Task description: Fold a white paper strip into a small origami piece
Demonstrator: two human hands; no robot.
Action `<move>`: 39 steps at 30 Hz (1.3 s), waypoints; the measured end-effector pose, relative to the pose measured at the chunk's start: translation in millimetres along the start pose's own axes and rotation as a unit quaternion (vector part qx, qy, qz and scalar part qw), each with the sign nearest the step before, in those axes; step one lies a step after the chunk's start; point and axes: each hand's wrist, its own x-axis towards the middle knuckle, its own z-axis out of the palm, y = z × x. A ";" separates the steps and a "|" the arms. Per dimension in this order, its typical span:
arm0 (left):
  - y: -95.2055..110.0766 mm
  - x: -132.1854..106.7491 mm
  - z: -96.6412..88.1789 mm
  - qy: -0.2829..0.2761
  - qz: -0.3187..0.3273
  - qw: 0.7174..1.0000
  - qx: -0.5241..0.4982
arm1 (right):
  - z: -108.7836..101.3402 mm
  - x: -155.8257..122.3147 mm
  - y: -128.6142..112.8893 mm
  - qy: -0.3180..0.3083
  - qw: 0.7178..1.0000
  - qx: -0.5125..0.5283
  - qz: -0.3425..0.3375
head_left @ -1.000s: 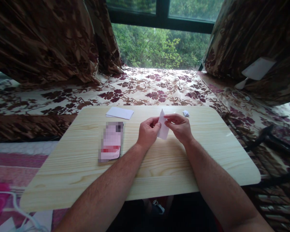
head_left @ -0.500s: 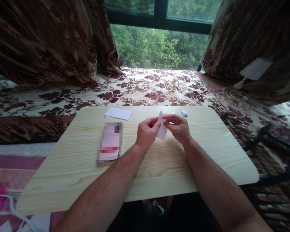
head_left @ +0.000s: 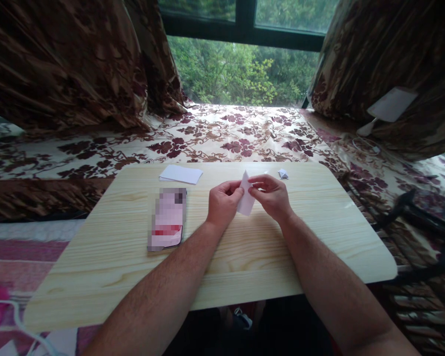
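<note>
Between my two hands a sheet of white paper (head_left: pixel 246 201) is held above the table, its top end folded to a point. My left hand (head_left: pixel 223 200) pinches its left edge, thumb on the near face. At the right edge, the thumb and fingers of my right hand (head_left: pixel 272 194) close on the paper near the pointed end. Just beyond my right hand lies a small folded paper piece (head_left: pixel 283 174). A stack of white paper (head_left: pixel 181 174) lies to the far left of my hands.
A phone (head_left: pixel 166 217), partly pixelated, lies left of my left forearm on the wooden table (head_left: pixel 107 257). Behind the table is a ledge with floral cloth (head_left: pixel 237 131). A white lamp (head_left: pixel 392 105) stands at the right, and a dark chair (head_left: pixel 426 237) is beside the table.
Both hands and the paper stay in nearly the same place. The view has shifted very slightly, and the paper's lower end looks a little more turned toward me.
</note>
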 end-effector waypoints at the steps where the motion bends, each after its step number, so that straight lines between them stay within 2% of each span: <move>1: 0.3 -0.2 0.2 -0.004 -0.006 1.000 -0.004 | -0.4 0.5 -0.3 0.007 1.000 0.018 0.007; 4: 1.6 -1.4 1.2 -0.021 -0.016 1.000 -0.007 | -2.0 2.4 -2.2 0.025 0.997 0.065 0.033; 11: 0.5 -2.6 2.6 -0.051 -0.020 0.998 -0.015 | -2.5 3.5 -5.6 0.020 0.996 0.074 0.056; 18: -3.2 -2.9 2.2 -0.048 -0.010 0.999 -0.003 | -0.3 4.5 -2.1 0.040 0.996 0.061 0.050; 36: 0.4 -3.4 3.1 -0.040 -0.011 0.999 0.004 | -1.1 2.9 -4.1 0.037 0.995 0.059 0.067; 39: 1.3 -3.5 3.5 -0.044 0.003 0.999 -0.006 | -1.5 2.7 -4.5 0.020 0.995 0.057 0.080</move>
